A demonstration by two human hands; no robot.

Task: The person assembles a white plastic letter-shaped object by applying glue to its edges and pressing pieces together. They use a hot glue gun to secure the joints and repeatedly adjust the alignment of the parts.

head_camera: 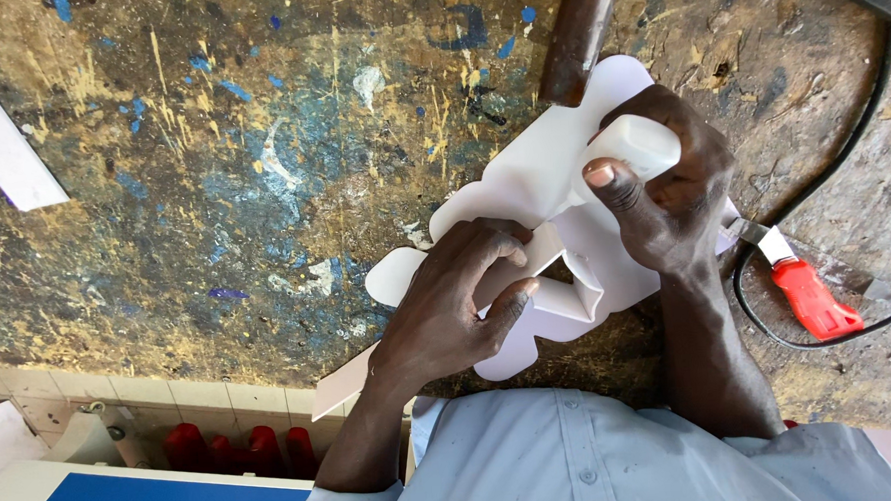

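A person in a pale blue shirt [575, 455] bends over a paint-spattered wooden desk [212, 171], both hands on a white cut-out sheet [522, 177] with rounded lobes that lies flat near the desk's front edge. The left hand [458, 300] curls around a bent white strip [568, 295] standing on the sheet, fingers closed on it. The right hand [663, 191] grips a small white block [636, 142], possibly a bottle, pressed down against the sheet. Just right of the sheet lies a red-handled tool [808, 295], beside a black cable [861, 122]. A dark wooden handle [576, 34] rests above the sheet.
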